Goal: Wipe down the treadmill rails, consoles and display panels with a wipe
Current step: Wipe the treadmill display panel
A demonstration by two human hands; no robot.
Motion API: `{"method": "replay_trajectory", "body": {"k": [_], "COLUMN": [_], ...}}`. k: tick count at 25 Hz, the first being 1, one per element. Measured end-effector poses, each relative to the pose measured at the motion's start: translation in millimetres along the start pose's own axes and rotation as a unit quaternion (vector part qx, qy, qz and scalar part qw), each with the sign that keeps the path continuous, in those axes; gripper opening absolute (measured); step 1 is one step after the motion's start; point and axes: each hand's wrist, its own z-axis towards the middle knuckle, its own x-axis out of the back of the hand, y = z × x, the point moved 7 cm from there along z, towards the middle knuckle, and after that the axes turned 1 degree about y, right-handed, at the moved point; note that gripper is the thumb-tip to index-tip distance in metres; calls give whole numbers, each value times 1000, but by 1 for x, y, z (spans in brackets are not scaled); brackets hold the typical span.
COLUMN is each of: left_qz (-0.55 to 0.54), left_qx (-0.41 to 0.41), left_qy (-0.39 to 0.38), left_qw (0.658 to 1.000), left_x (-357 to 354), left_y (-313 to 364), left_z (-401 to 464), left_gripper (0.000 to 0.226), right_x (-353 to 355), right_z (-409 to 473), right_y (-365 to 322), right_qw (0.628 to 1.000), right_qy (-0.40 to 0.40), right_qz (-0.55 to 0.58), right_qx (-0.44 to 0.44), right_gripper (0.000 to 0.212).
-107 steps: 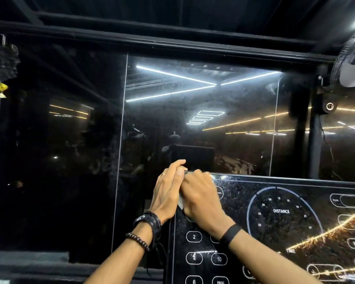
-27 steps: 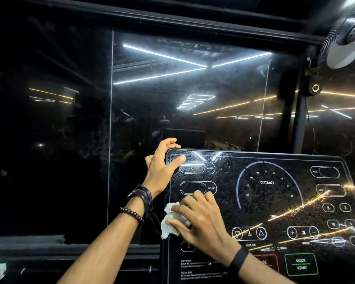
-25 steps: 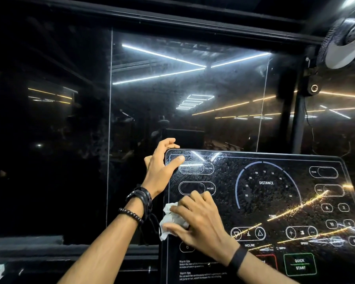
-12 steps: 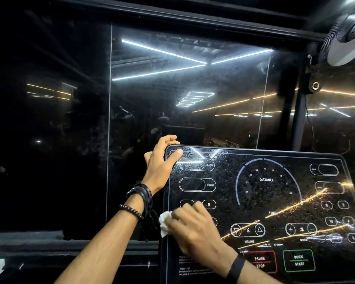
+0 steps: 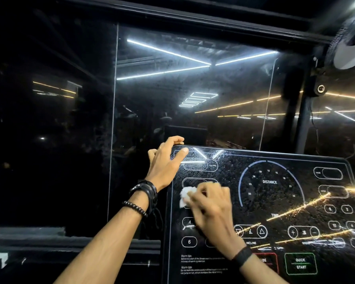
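1. Head view: the black glossy treadmill display panel (image 5: pixel 275 201) fills the lower right, tilted back, with white printed markings such as "DISTANCE", "TIME" and "INCLINE" and a green "QUICK START" button (image 5: pixel 301 263) near its lower edge.
2. The left hand (image 5: pixel 164 162) grasps the panel's top left corner: the fingers curl over the top edge and the thumb lies flat on the front face.
3. The right hand (image 5: pixel 211 208) presses a crumpled white wipe (image 5: pixel 186 196) against the left part of the panel, below the left hand; the fingers are bent over the wipe and blurred, so the exact grip is hard to read.
4. The wipe shows only at the fingertips, over the column of oval buttons, above the ones marked "4" and "6".
5. The left wrist carries dark bracelets (image 5: pixel 146 193); the right wrist a black band (image 5: pixel 242 256).
6. Behind the panel stands dark glass (image 5: pixel 193 89) reflecting strip lights, and a fan (image 5: pixel 350 39) sits at the upper right.
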Motion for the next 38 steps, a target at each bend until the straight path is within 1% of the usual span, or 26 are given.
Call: {"method": "replay_trajectory", "body": {"k": [1,2,5,6,9,10,12,13,14,17,18,19,21,22,23,25,26,27,29,30,31,32,34,35,36,38], "left_qz": [42,94,215,219,180,167,150,147,149,164,167,168,164,160,158,158,161,164,165,164,166,170,175,181,196,249], "left_qx": [-15,-36,-76,-78,-83,-85,-96,-98,-98,-89,-89,-92,-96,-96,-95,-91,-91,-94,-100,-100,-99,-97,-93,-92,-93,-96], "left_qy": [1,-5,-19,-17,-21,-19,-16,-19,-22,-27,-26,-24,-24,-22,-19,-12,-7,-1,5,7,10,12,14,14,10,-10], "left_qw": [999,995,973,972,980,982,984,984,984,982,982,981,982,982,983,983,983,982,981,981,981,981,980,979,976,964], "left_x": [-2,-5,-14,-15,-18,-18,-18,-17,-17,-18,-19,-20,-20,-19,-19,-20,-21,-20,-19,-19,-19,-19,-20,-21,-22,-25], "left_y": [3,7,11,10,14,15,15,15,15,15,15,14,12,11,11,12,13,12,10,10,11,11,12,12,14,18], "left_z": [3,5,13,15,13,11,10,10,10,9,8,7,8,8,9,9,8,7,8,9,10,11,10,11,12,18], "left_gripper": [51,59,73,73,73,72,69,69,69,70,70,70,71,71,70,69,68,67,65,65,65,65,66,67,68,69], "right_x": [5,5,-3,3,27,25,7,3,5,20,19,14,5,8,13,30,32,27,11,11,15,20,34,34,29,18], "right_z": [3,0,-30,-27,-5,-9,-32,-42,-42,-15,-14,-19,-36,-35,-26,-6,-7,-14,-42,-51,-48,-38,-19,-19,-24,-47], "right_y": [10,8,-25,-14,38,36,-4,-14,-10,39,39,25,-9,-6,11,51,55,46,1,-6,0,19,51,53,43,6], "right_qw": [999,999,990,989,999,998,994,987,985,998,997,998,989,986,991,998,994,995,995,990,988,994,999,997,998,994], "right_qy": [17,8,-75,-80,8,-3,-95,-121,-120,-17,-14,-40,-114,-115,-95,6,24,11,-80,-109,-110,-85,5,12,-7,-97], "right_qz": [-4,-4,-8,-19,-25,-8,25,30,33,37,38,40,34,24,19,14,20,28,40,35,29,23,6,6,11,25], "right_qx": [-41,-41,120,126,-47,-57,51,105,117,-51,-66,-35,93,121,95,-58,-101,-90,36,86,100,68,-52,-79,-66,51], "right_gripper": [10,10,7,8,8,6,4,5,8,14,14,13,17,18,16,14,16,16,18,21,21,19,16,17,20,30]}}
